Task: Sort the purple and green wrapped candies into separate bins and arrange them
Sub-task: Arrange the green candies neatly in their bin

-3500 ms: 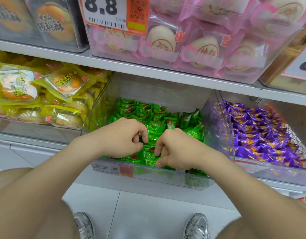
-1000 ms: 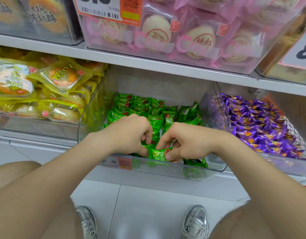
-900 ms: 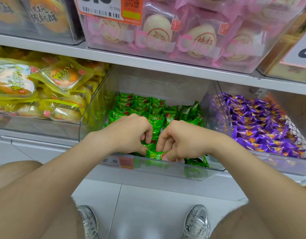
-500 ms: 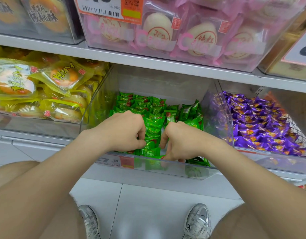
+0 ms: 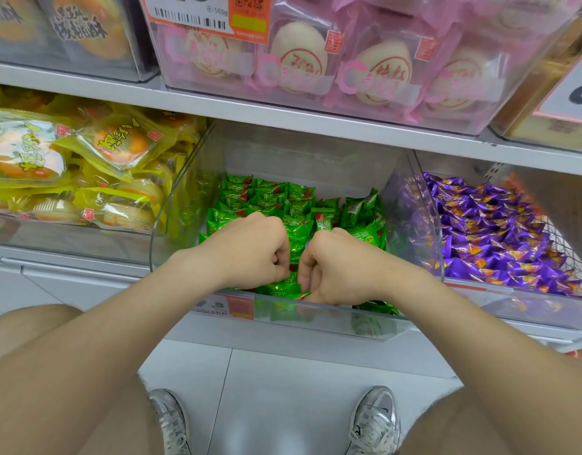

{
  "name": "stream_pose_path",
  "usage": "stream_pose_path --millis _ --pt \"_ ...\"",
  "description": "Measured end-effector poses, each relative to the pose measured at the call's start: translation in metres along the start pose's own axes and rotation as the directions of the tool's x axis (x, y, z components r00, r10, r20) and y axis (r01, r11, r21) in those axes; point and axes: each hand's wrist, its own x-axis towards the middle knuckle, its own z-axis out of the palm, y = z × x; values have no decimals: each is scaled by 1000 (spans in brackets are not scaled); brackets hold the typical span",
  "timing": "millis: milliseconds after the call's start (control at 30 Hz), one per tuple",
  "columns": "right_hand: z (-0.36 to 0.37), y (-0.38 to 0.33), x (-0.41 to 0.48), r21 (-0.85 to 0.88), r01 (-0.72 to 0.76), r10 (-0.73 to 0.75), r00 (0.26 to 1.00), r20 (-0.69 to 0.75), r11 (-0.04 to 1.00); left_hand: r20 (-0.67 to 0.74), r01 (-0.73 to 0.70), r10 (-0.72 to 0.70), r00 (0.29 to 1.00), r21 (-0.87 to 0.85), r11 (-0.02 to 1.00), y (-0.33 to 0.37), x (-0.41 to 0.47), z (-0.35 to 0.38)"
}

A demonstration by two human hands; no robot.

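The left hand (image 5: pixel 250 254) and right hand (image 5: pixel 345 269) are seen knuckles-up at the near end of the middle clear bin (image 5: pixel 315 320). Both are curled, with green candies (image 5: pixel 269 198) pinched between them. Purple candies (image 5: pixel 499 234) are heaped in the right bin (image 5: pixel 529 310).

Middle clear bin (image 5: pixel 184 205), near edge: left hand (image 5: pixel 250 254) and right hand (image 5: pixel 338 267) are knuckles-up, close together, with fingers curled round green candies (image 5: pixel 269 198) in the front row. More lie in rows farther back. Purple candies (image 5: pixel 496 231) are heaped in the right bin (image 5: pixel 427 205), yellow packets (image 5: pixel 112 146) to the left.
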Motion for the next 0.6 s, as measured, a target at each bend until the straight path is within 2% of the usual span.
stream_pose_path --millis 233,467,600 --pt "1 -4 -1 -20 51 -51 998 -28 999 87 5 0 996 -62 998 -6 -5 -13" --pt "-8 7 -4 165 69 -96 982 162 984 107 14 -11 994 -26 1000 -7 -5 -12" --pt "-5 7 -2 172 86 -111 984 142 981 94 23 -21 995 -18 1000 -7 -5 -10"
